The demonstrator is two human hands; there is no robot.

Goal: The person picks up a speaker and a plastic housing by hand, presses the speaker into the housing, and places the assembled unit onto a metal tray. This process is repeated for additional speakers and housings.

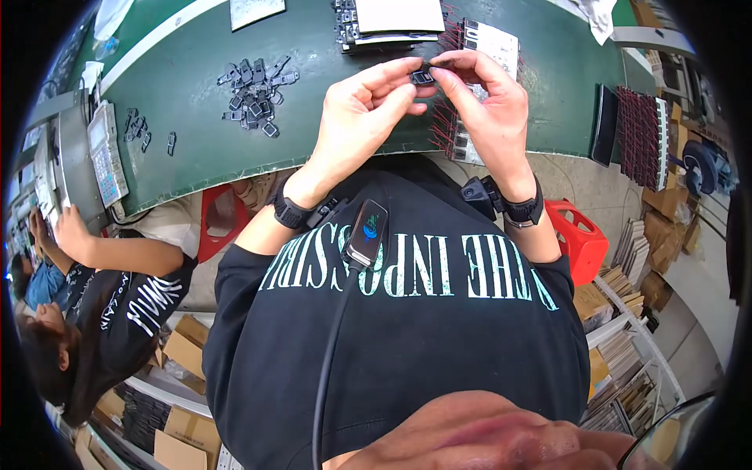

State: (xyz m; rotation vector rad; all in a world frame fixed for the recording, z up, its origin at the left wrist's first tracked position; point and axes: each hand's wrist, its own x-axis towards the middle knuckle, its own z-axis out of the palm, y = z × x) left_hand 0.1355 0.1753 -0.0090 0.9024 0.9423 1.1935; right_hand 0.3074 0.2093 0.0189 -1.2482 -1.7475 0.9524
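Note:
Above the near edge of the green worktable, both hands meet at a small black plastic part with a rectangular frame shape. My left hand pinches it from the left between thumb and fingers. From the other side my right hand closes thumb and fingertips on the same part. The fingertips cover some of it, so its exact kind is unclear. To the left of my hands lies a loose pile of similar black parts. Partly behind my right hand is a white board with black parts and red wires along it.
A stack of white boards holding black parts stands at the far side. Farther left lie a few black parts and a single one. Red-wired boards hang over the right end. A co-worker's arm works at left; a red stool stands right.

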